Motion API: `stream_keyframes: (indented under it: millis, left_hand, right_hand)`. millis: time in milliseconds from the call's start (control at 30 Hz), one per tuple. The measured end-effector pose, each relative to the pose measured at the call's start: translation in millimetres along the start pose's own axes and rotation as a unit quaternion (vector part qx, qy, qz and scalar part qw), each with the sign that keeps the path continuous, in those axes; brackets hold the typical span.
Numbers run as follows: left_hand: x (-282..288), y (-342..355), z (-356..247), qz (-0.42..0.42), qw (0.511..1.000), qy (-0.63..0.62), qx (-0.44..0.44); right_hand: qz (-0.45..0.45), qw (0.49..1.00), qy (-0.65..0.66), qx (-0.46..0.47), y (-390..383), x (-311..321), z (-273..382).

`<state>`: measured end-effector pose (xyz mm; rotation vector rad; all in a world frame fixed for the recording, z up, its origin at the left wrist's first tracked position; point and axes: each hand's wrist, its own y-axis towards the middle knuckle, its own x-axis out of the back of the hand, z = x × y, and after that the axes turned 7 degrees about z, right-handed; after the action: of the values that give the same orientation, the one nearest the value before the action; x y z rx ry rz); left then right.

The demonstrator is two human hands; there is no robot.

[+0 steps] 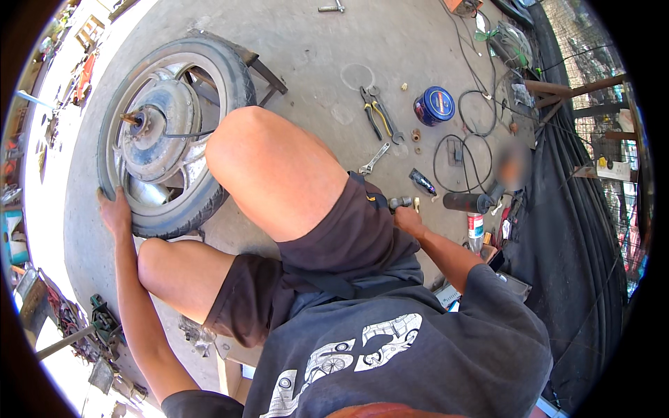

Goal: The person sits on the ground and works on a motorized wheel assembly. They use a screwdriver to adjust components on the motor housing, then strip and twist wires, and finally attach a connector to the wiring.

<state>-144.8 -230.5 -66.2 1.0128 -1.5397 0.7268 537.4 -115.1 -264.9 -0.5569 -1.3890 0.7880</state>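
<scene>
From my remote view, I see the left hand (114, 209) gripping the edge of a round, black-tyred, grey metal wheel (159, 138) before the bare knees (240, 136). The right hand (410, 221) is beside a silvery metal piece (398, 202); I cannot tell whether it grips.

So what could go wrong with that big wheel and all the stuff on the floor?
The big wheel might tip or roll if the left hand at its edge slips. Someone could catch a foot in the looped black cable. And the small brown pieces by the blue can might get kicked away and lost.
</scene>
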Motion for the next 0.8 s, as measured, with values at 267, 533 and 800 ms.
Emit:
stream_keyframes:
  millis: [267, 533, 800]
  left_hand:
    - [-8.6, 4.3, 14.2, -0.026, 0.999, -0.003, -0.020]
    - [-0.1, -5.5, -3.5, -0.017, 0.999, -0.038, 0.015]
    - [11.6, -18.1, -12.5, 0.009, 0.997, -0.051, 0.056]
  right_hand:
    - [-0.030, 0.999, 0.005, 0.027, -1.6, 1.9, -1.2]
    - [-0.049, 0.997, 0.009, 0.062, 23.6, -22.2, -25.2]
    - [-0.043, 0.996, 0.037, 0.069, 38.2, -36.7, -47.1]
